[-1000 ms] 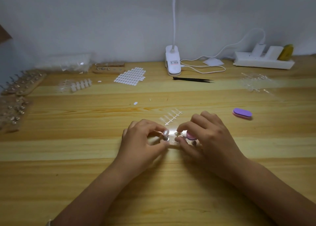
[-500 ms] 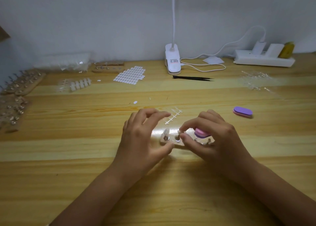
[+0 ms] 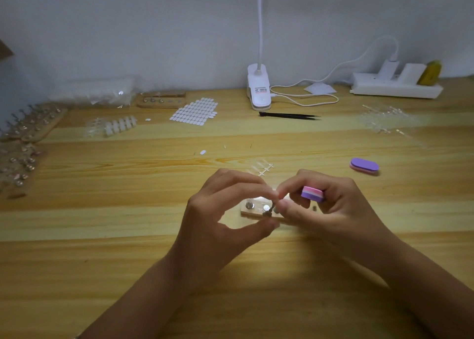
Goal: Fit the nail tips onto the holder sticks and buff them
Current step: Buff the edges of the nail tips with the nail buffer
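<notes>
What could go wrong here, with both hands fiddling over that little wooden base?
1. The holder stick is tiny and pinched only at the fingertips of the left hand and right hand; it might slip and roll away.
2. The right hand also grips a buffer block with its other fingers, so the block may drop.
3. A bump could shift the wooden base.

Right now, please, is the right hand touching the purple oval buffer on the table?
Apart: the head view shows a gap between right hand and purple oval buffer.
</notes>
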{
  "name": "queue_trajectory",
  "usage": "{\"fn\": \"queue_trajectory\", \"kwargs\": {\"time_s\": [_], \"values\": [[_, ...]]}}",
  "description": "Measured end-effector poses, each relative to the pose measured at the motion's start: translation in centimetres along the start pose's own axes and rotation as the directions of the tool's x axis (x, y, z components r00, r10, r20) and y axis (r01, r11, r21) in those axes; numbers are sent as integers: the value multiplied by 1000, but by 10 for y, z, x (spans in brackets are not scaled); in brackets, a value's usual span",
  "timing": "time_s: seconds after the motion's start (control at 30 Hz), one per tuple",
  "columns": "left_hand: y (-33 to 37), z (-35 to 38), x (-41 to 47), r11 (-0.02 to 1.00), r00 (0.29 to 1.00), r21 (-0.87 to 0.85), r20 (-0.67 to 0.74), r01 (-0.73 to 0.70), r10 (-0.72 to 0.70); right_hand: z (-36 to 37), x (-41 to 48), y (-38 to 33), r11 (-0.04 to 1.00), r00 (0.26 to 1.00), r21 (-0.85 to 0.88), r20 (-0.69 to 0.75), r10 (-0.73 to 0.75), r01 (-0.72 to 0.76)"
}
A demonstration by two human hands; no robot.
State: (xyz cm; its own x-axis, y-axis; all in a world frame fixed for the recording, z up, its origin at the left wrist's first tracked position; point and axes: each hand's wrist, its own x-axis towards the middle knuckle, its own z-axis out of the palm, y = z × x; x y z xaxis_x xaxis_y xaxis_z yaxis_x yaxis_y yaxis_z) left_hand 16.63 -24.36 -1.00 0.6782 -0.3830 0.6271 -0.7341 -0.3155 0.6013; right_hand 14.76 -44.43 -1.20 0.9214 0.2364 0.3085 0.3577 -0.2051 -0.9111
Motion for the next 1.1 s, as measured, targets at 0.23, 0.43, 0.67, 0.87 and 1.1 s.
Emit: {"fn": "queue_trajectory", "kwargs": {"time_s": [0.23,0.43,0.67,0.87,1.1], "values": [[-2,-1,0,996,999,-81,44,28,-25,-2,0,0,988,997,143,55,52,-59],[0,1,0,970,989,-200,-22,141,-148,-7,1,8,997,999,63,-27,46,-44],[3,7,-1,865,943,-391,21,314,-333,3,-3,3,899,951,-343,-49,-305,271],[5,7,0,868,938,-371,29,330,-344,0,-3,3,696,862,-570,45,-505,437],[3,5,-1,851,936,-403,40,336,-351,4,-5,0,775,864,-457,-26,-503,437]]}}
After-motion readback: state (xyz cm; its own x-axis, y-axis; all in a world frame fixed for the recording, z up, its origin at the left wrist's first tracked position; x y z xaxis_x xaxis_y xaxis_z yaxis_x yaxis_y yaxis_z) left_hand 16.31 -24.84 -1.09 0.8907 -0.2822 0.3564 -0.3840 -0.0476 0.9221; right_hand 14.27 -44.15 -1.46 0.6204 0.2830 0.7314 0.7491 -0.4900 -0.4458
